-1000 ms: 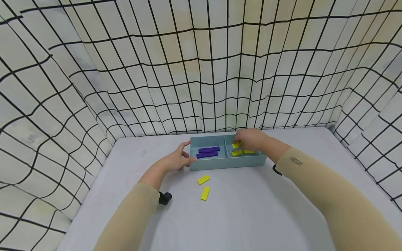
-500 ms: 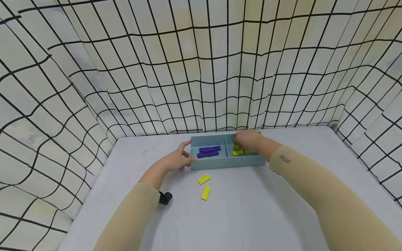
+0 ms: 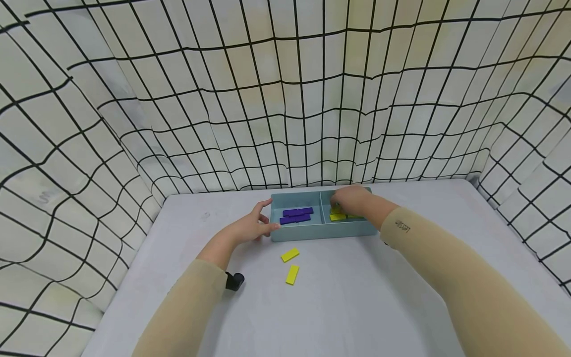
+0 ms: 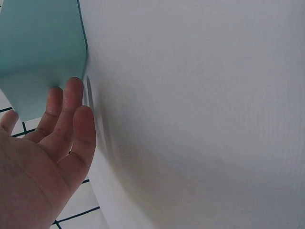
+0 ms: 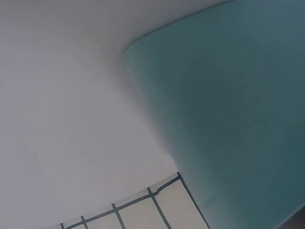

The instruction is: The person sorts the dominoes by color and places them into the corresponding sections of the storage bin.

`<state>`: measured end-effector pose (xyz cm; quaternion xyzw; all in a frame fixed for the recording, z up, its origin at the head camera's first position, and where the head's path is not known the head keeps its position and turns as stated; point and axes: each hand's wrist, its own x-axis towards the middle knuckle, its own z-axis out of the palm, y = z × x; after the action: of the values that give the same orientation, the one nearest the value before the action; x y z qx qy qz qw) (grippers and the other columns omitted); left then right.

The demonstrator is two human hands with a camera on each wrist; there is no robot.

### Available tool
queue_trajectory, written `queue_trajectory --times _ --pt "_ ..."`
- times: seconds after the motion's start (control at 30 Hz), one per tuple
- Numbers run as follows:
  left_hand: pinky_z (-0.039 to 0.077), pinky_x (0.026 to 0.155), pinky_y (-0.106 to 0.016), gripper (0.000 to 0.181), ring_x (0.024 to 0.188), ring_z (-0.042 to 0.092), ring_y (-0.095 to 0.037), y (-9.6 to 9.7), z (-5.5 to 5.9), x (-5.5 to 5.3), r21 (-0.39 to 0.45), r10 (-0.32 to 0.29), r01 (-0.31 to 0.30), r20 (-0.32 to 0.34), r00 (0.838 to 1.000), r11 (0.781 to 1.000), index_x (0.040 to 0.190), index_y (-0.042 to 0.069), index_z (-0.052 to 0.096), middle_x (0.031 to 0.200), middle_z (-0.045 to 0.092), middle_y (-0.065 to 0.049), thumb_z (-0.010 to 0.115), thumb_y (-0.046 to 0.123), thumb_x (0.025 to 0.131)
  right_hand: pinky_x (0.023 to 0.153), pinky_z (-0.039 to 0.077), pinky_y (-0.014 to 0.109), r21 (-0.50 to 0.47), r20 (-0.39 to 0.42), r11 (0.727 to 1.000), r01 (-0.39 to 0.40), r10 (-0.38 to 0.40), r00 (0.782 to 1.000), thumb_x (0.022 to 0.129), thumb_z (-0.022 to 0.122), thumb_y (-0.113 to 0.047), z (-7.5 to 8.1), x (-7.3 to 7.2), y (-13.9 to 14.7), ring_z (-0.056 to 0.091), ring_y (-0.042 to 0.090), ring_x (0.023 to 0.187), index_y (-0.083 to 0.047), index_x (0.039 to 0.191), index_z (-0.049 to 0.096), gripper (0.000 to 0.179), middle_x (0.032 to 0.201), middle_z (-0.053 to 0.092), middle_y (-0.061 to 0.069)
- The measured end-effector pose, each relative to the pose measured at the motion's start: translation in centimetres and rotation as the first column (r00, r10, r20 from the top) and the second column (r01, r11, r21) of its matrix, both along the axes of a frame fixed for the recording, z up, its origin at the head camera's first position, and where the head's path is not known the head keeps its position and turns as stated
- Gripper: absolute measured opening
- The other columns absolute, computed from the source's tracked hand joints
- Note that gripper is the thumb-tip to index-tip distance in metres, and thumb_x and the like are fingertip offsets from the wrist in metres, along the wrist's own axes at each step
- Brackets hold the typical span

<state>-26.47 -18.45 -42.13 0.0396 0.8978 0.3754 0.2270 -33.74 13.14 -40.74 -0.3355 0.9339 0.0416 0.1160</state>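
Observation:
A pale teal box (image 3: pixel 323 232) with two compartments stands at the far side of the table. My left hand (image 3: pixel 245 229) spans its left end, thumb at the front corner and index finger at the back corner. In the left wrist view, this hand's loosely bent fingers (image 4: pixel 71 102) rest at the end wall. Purple blocks (image 3: pixel 296 216) lie flat in the left compartment. My right hand (image 3: pixel 352 199) reaches down into the right compartment, its curled fingers at a flat yellow block (image 3: pixel 335 210); the fingertips are mostly hidden. Other yellow blocks (image 3: pixel 337 217) lie along the compartment's front wall.
Two loose yellow blocks, one slanted (image 3: pixel 290 255) and one nearer me (image 3: pixel 292 274), lie on the white table (image 3: pixel 339 307) before the box. A divider (image 3: pixel 324 208) separates the compartments. White walls with a black grid (image 3: pixel 303 99) enclose the back and sides.
My right hand has sunk slightly deeper into the right compartment, lowering the yellow block at its fingers. My left hand stays at the box's left end.

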Motion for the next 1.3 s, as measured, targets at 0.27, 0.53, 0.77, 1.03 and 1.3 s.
queue_trajectory --times 0.27,0.53,0.77,1.03,1.3 --pt "0.044 0.083 -0.037 0.094 0.09 0.061 -0.024 0.0 0.3 0.0 -0.003 -0.003 0.003 0.009 1.0 1.0 0.158 0.038 0.002 0.134 0.049 -0.013 0.067 0.049 0.092 0.099 0.045 0.046 -0.083 0.029 0.995 0.058 -0.056 0.998 0.096 0.067 -0.021 0.5 0.3 0.1 0.059 0.024 0.117 -0.017 0.124 0.069 0.028 0.122 0.066 0.003" --pt "0.045 0.084 -0.038 0.093 0.09 0.061 -0.023 0.0 0.0 0.0 -0.01 0.001 -0.001 0.007 1.0 1.0 0.158 0.039 0.003 0.133 0.05 -0.012 0.068 0.05 0.091 0.091 0.049 0.042 -0.185 0.045 0.982 0.042 -0.034 0.998 0.094 0.07 -0.025 1.0 1.2 0.3 0.061 0.022 0.109 -0.018 0.121 0.07 0.028 0.113 0.066 -0.001" --pt "0.045 0.084 -0.038 0.094 0.089 0.061 -0.022 0.0 0.0 -0.2 -0.013 0.001 -0.001 0.006 1.0 1.0 0.158 0.039 0.003 0.134 0.05 -0.012 0.068 0.053 0.09 0.089 0.05 0.042 -0.294 -0.002 0.956 0.005 -0.006 1.0 0.093 0.072 -0.022 2.1 3.6 0.7 0.063 0.023 0.108 -0.015 0.118 0.072 0.026 0.11 0.069 -0.001" --pt "0.045 0.084 -0.038 0.093 0.089 0.061 -0.023 0.0 0.1 0.0 -0.005 0.007 -0.006 0.01 1.0 1.0 0.158 0.039 0.003 0.133 0.051 -0.012 0.068 0.049 0.092 0.083 0.053 0.037 -0.378 0.0 0.926 0.013 -0.014 1.0 0.092 0.072 -0.024 3.1 5.7 1.3 0.065 0.02 0.102 -0.017 0.117 0.073 0.027 0.114 0.069 0.0" --pt "0.046 0.082 -0.037 0.093 0.089 0.061 -0.023 0.0 0.0 0.0 -0.005 0.005 -0.005 0.003 1.0 1.0 0.158 0.039 0.003 0.131 0.051 -0.011 0.068 0.049 0.092 0.082 0.053 0.035 -0.413 -0.01 0.911 -0.005 0.001 1.0 0.091 0.073 -0.023 3.7 7.8 1.3 0.065 0.02 0.1 -0.018 0.116 0.074 0.025 0.116 0.069 -0.001"
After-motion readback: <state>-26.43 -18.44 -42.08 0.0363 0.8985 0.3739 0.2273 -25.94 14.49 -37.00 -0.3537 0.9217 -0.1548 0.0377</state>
